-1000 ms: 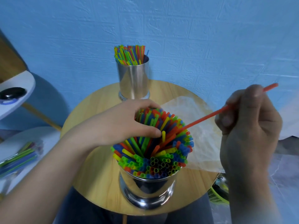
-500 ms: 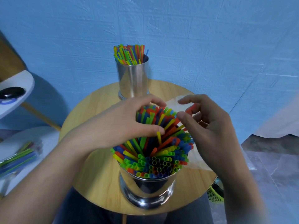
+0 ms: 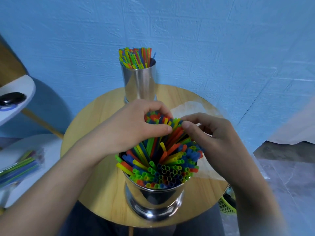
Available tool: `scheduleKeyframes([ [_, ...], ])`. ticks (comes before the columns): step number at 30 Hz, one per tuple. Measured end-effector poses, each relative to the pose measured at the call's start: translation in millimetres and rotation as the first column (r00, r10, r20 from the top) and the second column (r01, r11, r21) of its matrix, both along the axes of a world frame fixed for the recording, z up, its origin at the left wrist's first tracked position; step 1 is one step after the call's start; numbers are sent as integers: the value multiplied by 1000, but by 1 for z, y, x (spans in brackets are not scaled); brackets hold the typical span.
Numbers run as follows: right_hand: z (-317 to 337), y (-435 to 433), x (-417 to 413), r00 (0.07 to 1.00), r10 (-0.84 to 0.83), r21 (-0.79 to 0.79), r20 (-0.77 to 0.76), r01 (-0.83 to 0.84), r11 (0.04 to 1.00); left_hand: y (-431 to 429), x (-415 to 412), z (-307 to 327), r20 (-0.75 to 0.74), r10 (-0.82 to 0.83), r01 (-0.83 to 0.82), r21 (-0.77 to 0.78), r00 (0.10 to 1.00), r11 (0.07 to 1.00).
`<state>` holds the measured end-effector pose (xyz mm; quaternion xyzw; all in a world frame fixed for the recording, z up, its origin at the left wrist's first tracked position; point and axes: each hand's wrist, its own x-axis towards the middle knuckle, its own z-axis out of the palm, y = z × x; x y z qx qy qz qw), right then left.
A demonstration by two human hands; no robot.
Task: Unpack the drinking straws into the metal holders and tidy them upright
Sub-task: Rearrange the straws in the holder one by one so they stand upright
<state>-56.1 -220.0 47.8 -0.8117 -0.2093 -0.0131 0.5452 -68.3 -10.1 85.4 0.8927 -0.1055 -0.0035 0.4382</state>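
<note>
A shiny metal holder (image 3: 154,200) stands at the near edge of the round wooden table (image 3: 95,189), packed with coloured straws (image 3: 163,169) that fan outward and lean. My left hand (image 3: 129,128) curls round the far part of the bundle, thumb and fingers gripping a cluster of straws. My right hand (image 3: 209,138) comes in from the right, its thumb and forefinger pinching straw tips beside the left thumb. A second metal holder (image 3: 139,80) at the table's far edge holds its own straws (image 3: 136,57) upright.
A crumpled clear plastic wrapper (image 3: 192,108) lies on the table under my right hand. A packet of straws (image 3: 20,166) rests on a white surface at left. A blue wall stands close behind the table. A green basket (image 3: 226,205) sits below right.
My right hand held one red straw out to the right a second ago; that straw has gone into the bundle and the hand has closed in to pinch the tips. My left hand stayed on the straws.
</note>
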Motion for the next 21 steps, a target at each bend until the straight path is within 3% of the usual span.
scheduleKeyframes([
  [7,2,2,-2,1000,0,51,-5,1,999,-2,-1,2,44,-45,43,49,998,998],
  [21,3,1,-5,998,49,124,34,-53,991,-3,-3,3,133,-36,38,-10,990,999],
])
